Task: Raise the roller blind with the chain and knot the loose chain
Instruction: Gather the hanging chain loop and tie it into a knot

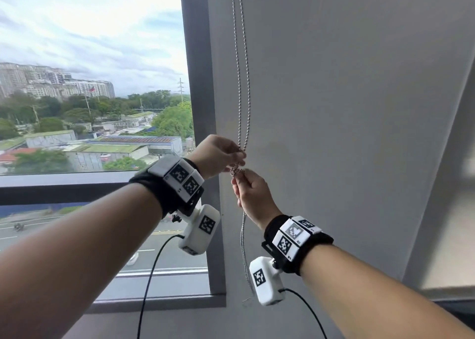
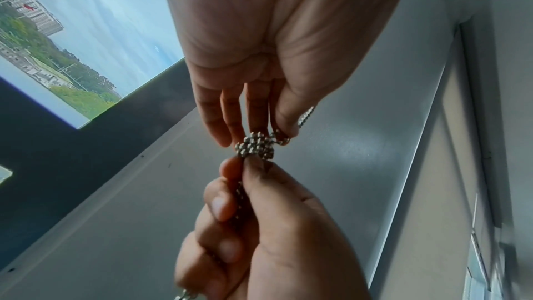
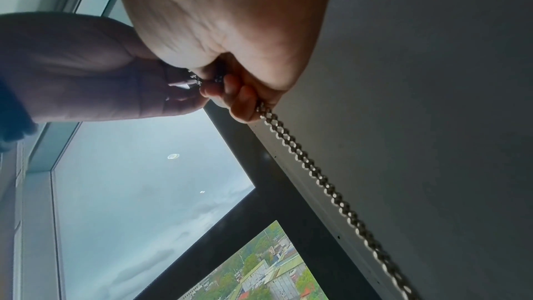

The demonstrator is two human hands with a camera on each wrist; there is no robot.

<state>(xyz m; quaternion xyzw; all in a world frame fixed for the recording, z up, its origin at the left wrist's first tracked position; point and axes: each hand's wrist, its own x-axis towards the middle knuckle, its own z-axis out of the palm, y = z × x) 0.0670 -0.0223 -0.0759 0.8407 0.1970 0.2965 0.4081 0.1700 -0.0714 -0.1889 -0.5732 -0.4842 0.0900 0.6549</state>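
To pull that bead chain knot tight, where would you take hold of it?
Not on the knot itself, which is a lumpy ball of beads. Pinch the strands on either side of it, as here: the left hand from above, where the chain hangs taut, and the right hand from below, on the loose tail. The beads probably keep the grip from slipping.

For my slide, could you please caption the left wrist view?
Left hand and right hand pinch a knot in the bead chain.

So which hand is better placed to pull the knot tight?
Probably the right hand: it grips the loose chain just below the knot, while the left hand pinches the chain above.
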